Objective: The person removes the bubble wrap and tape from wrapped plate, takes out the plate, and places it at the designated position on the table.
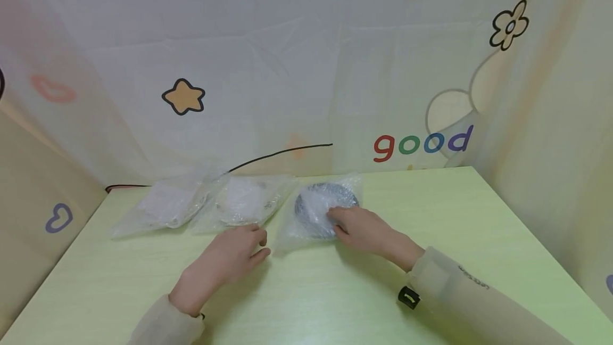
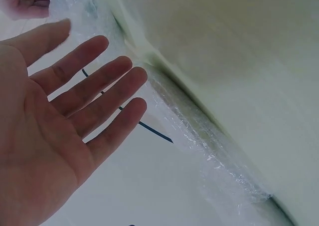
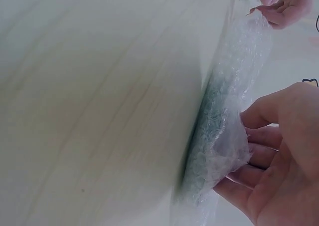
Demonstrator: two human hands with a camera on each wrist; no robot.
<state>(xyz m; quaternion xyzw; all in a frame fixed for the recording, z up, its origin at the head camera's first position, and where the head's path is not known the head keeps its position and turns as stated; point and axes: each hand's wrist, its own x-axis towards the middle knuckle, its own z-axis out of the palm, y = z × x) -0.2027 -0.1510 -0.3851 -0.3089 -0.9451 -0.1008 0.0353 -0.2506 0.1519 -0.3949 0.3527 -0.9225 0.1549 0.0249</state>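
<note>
Three bubble-wrap packages lie in a row along the back of the table. The rightmost package (image 1: 313, 217) has a dark, ring-like round thing inside clear wrap. My right hand (image 1: 361, 228) is over its right side, thumb and fingers pinching a bunched fold of the wrap, as the right wrist view shows. My left hand (image 1: 227, 254) hovers in front of the middle package (image 1: 244, 201), fingers spread and holding nothing; its palm (image 2: 45, 136) is bare in the left wrist view. Pale, flat contents show through the middle package and the left package (image 1: 167, 204).
The light green-yellow table (image 1: 306, 302) ends at a printed curtain (image 1: 268, 95) behind the packages, with more fabric on both sides. The left and middle packages overlap at their edges. A black strap piece (image 1: 409, 298) hangs by the right sleeve (image 1: 460, 281).
</note>
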